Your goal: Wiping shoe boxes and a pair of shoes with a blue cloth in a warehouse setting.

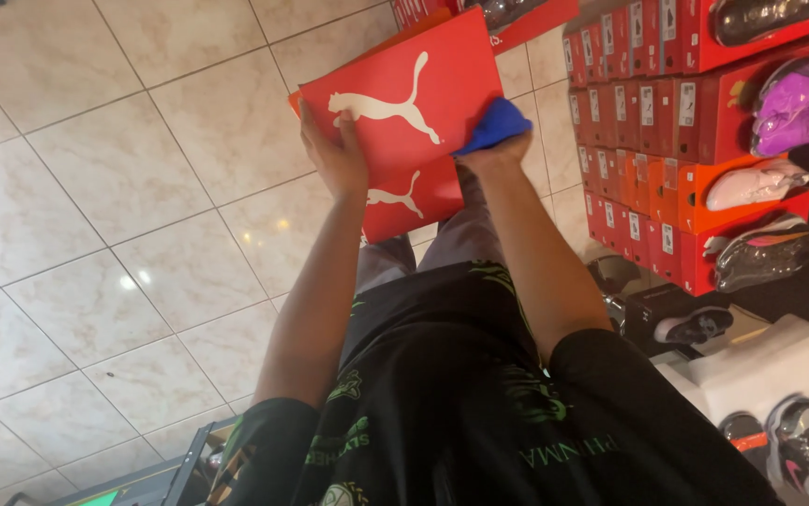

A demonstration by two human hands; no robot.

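Black shirt; hands grip red shoebox, blue cloth.

The blue cloth covers the right hand's fingers and one corner of the red shoebox. The box hides the left hand's fingertips, and the top picture edge crops the stacked shoeboxes.

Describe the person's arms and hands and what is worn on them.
Both arms are bare from the short sleeves down. The left hand and right hand wear no gloves; no rings, watch or bracelet can be seen. The short sleeves belong to a black shirt with green printed patterns.
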